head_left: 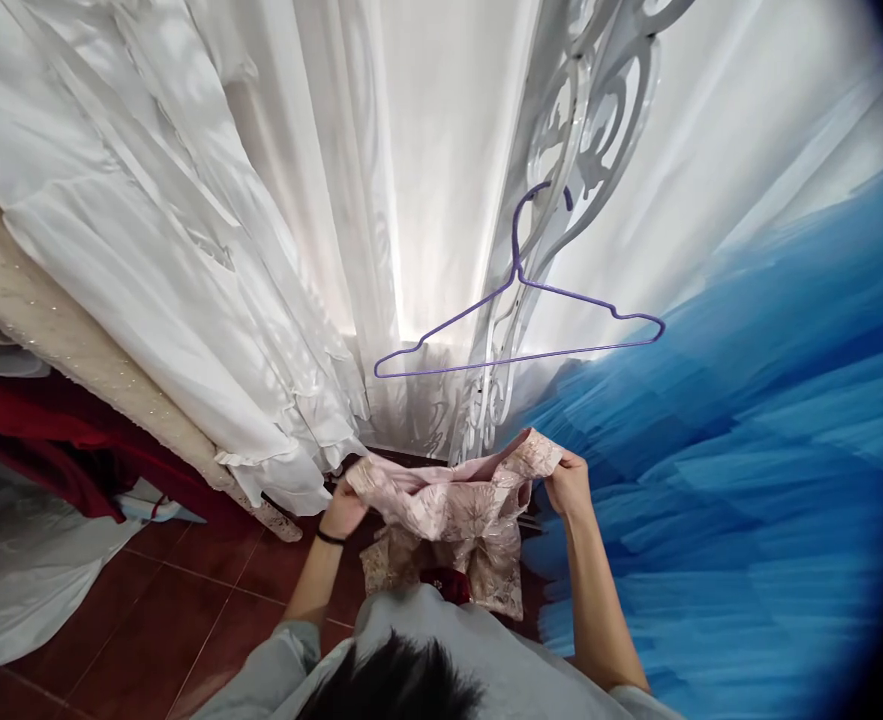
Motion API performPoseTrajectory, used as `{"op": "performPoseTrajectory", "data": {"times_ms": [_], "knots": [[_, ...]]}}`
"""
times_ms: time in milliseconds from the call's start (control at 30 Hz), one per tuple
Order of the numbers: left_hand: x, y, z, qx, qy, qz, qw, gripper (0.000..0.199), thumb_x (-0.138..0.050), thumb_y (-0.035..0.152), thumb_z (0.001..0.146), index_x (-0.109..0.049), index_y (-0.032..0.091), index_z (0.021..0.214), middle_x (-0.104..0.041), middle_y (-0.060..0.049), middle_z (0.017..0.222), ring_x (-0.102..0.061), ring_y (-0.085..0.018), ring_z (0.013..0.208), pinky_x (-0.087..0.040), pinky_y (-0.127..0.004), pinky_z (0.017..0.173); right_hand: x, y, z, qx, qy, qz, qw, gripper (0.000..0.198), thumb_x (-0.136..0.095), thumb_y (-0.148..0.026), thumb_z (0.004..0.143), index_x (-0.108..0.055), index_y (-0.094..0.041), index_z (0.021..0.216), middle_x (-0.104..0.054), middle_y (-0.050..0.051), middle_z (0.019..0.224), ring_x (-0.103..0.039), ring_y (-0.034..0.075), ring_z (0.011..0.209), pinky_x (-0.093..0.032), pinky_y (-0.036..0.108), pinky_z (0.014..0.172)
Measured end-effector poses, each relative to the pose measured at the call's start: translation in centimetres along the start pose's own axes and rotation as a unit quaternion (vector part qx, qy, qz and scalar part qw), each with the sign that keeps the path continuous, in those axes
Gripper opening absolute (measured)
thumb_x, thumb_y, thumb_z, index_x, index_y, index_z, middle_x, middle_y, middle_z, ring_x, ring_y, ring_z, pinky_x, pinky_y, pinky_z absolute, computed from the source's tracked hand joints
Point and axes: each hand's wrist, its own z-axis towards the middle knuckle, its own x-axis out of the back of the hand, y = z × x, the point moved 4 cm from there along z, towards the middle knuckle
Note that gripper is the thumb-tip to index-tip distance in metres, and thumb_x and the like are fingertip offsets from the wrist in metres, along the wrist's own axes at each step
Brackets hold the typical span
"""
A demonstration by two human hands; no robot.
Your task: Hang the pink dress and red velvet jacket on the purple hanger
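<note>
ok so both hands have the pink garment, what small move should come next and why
Perhaps raise the pink garment toward the purple hanger: the left hand and right hand hold its upper part spread between them, and the hanger hangs bare on the white scrollwork ahead.

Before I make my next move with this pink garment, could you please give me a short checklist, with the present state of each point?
1. Left hand has a hold on the pink garment: ok, it grips one upper end.
2. Right hand has a hold too: ok, it grips the opposite upper end.
3. Purple hanger carries no clothing: ok, its hook is caught on the white scrolled metalwork.
4. Garment is smooth between the hands: not ok, the top edge sags and the cloth is creased.
5. Garment is clear of the blue ruffled fabric: cannot tell, the view does not settle the gap.
6. Fastenings are open: cannot tell, none shows clearly.
</note>
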Motion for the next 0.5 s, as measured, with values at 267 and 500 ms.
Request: {"op": "performPoseTrajectory", "data": {"times_ms": [267, 500], "knots": [[-2.3, 16.0, 7.6, -0.313, 0.122, -0.071, 0.939, 0.039, -0.088, 0.026, 0.040, -0.070, 0.021, 0.075, -0.071, 0.002, 0.072, -0.062, -0.012, 0.064, -0.054, -0.023, 0.064, -4.0, -5.8, -0.7, 0.130, -0.120, -0.075, 0.981, 0.028, -0.093, -0.026, 0.049, -0.081, -0.021, 0.073, -0.077, 0.002, 0.075, -0.072, 0.024, 0.073, -0.061, 0.034, 0.072], [-6.9, 22.5, 9.2, -0.412, 0.008, 0.072, 0.908, 0.040, -0.094, 0.036, 0.049, -0.075, 0.016, 0.078, -0.073, -0.003, 0.075, -0.069, -0.017, 0.076, -0.056, -0.023, 0.071, -3.4, -7.8, -1.5, 0.163, -0.080, -0.068, 0.981, 0.028, -0.093, -0.026, 0.048, -0.080, -0.020, 0.072, -0.076, 0.001, 0.077, -0.071, 0.023, 0.075, -0.060, 0.032, 0.070]]}}
